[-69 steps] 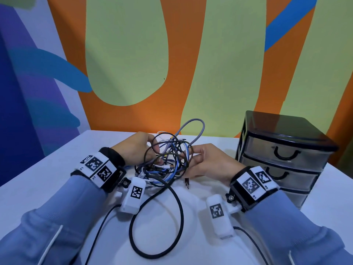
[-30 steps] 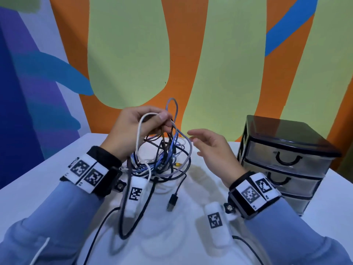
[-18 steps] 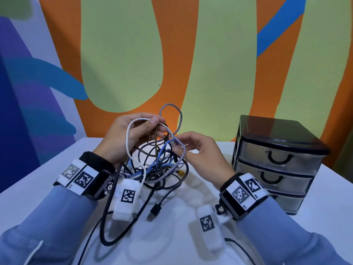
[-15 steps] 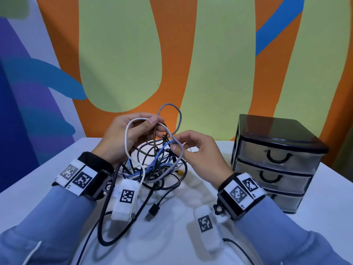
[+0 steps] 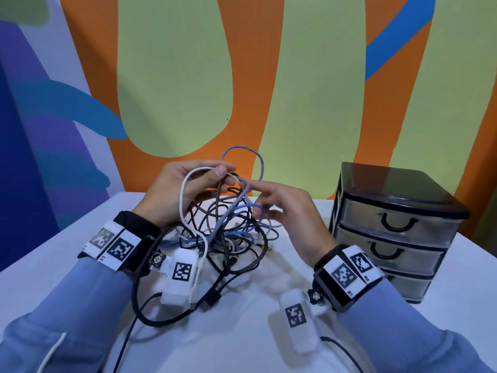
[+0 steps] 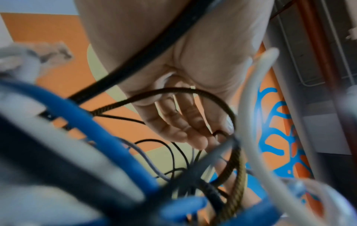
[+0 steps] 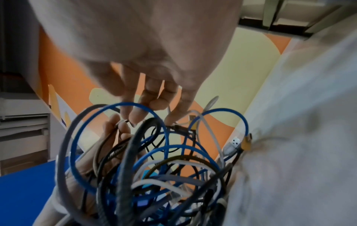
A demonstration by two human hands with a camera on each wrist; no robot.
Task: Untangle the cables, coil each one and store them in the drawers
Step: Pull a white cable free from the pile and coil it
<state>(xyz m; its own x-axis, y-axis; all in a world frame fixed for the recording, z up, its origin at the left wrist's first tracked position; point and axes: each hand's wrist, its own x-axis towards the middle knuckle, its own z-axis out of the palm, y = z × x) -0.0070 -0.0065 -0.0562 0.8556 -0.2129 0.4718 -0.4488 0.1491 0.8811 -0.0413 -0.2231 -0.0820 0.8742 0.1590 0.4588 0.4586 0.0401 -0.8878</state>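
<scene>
A tangle of cables point(image 5: 226, 227), blue, white, grey, black and braided, hangs from my left hand point(image 5: 223, 175), its lower loops lying on the white table point(image 5: 242, 332). The left thumb and fingers pinch a white cable point(image 5: 185, 184) and a braided cable point(image 5: 219, 189) at the top. My right hand point(image 5: 258, 197) is just right of the tangle with fingers spread, the index tip touching a grey loop point(image 5: 242, 184). The right wrist view shows those fingers point(image 7: 150, 97) hanging over the blue loops point(image 7: 154, 160). The left wrist view shows curled fingers point(image 6: 185, 122) behind blurred cables.
A black three-drawer unit point(image 5: 398, 224) with all drawers shut stands at the right on the table. A painted wall rises behind the table's far edge. Black and white cable ends point(image 5: 204, 302) trail toward me on the table.
My left hand lifted the tangle off the table and still holds it up. My right hand, which pinched the grey loop half a second ago, has spread its fingers.
</scene>
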